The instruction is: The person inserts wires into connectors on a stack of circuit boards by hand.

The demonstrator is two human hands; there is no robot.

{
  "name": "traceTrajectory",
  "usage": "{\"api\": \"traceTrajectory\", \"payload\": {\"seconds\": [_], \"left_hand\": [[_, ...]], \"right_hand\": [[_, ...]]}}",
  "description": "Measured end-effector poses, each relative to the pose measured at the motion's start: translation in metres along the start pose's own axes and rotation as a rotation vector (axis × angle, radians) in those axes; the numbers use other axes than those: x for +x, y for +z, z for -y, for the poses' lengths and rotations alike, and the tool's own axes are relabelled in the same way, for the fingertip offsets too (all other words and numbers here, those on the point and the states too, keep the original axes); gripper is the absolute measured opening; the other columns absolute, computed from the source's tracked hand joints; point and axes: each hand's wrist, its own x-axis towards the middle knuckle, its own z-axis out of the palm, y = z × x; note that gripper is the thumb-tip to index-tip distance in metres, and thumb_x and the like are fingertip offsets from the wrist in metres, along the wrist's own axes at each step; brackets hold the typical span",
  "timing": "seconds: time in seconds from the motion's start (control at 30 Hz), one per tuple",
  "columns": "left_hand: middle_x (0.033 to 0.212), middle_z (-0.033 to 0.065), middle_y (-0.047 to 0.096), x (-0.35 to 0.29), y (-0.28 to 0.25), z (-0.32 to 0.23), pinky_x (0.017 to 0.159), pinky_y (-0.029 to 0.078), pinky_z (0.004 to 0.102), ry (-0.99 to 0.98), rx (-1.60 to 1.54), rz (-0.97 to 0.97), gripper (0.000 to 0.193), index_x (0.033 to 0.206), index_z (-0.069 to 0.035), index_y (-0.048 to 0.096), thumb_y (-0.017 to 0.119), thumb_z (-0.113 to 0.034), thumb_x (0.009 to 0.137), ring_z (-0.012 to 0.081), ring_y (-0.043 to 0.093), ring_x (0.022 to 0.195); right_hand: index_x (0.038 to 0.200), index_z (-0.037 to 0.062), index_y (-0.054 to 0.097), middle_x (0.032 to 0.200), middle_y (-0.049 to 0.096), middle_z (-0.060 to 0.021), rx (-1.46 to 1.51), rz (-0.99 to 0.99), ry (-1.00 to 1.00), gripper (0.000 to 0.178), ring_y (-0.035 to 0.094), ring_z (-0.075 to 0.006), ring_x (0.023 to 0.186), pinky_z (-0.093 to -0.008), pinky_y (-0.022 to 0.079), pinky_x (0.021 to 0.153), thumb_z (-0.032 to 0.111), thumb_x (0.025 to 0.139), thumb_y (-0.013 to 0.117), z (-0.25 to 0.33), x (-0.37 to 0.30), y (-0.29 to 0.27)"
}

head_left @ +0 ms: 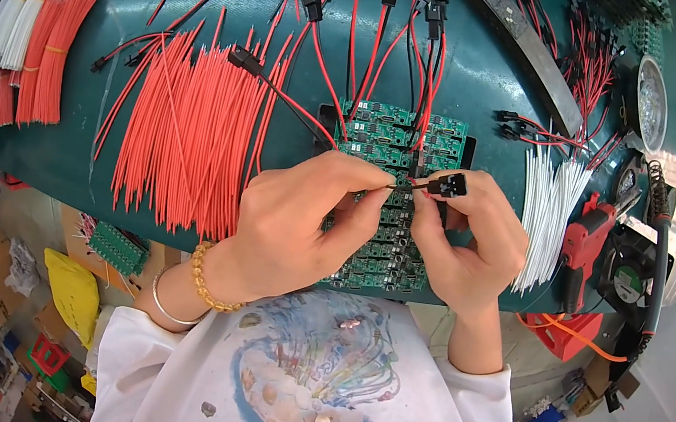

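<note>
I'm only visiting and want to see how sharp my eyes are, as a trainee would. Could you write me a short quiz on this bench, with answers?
1. True or false: the beaded bracelet is on the right wrist.

2. Multiple choice: what colour is most of the gun-shaped tool beside the white wires?
A) yellow
B) red
C) blue

3. Open question: what are the left hand and right hand pinching above the circuit boards?

Key:
1. False; it is on the left.
2. B.
3. A dark lead with a black connector at its end.
</note>
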Motion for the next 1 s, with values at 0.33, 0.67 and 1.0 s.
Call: {"api": "traceTrajectory", "payload": {"seconds": [0.33,0.67,1.0], "left_hand": [[0.070,0.0072,0.059,0.006,0.007,-0.008,0.043,0.043,0.0259,-0.115,0.025,-0.030,0.011,0.082,-0.001,0.059,0.069,0.003,0.078,0.0137,0.057,0.050],[0.062,0.0082,0.058,0.008,0.014,-0.011,0.047,0.047,0.0313,-0.166,0.131,-0.031,0.010,0.081,-0.002,0.059,0.069,0.000,0.078,0.0198,0.059,0.051],[0.069,0.0117,0.061,0.008,0.018,-0.010,0.051,0.048,0.0371,-0.093,0.226,-0.011,0.011,0.081,-0.003,0.057,0.068,-0.003,0.080,0.0291,0.062,0.059]], "right_hand": [[0.088,0.0046,0.067,0.078,0.059,-0.0062,-0.301,-0.002,-0.106,0.027,0.058,-0.0204,0.061,-0.0298,0.046,0.052,-0.008,0.064,0.067,0.005,0.014,-0.013],[0.088,0.0083,0.064,0.084,0.056,-0.0071,-0.345,0.351,-0.109,0.025,0.060,-0.0260,0.070,-0.0357,0.048,0.057,-0.004,0.067,0.064,0.003,0.034,-0.024],[0.090,0.0081,0.061,0.085,0.056,-0.0082,-0.245,0.340,-0.106,0.023,0.060,-0.0275,0.073,-0.0372,0.048,0.059,-0.002,0.069,0.063,0.000,0.034,-0.022]]}}
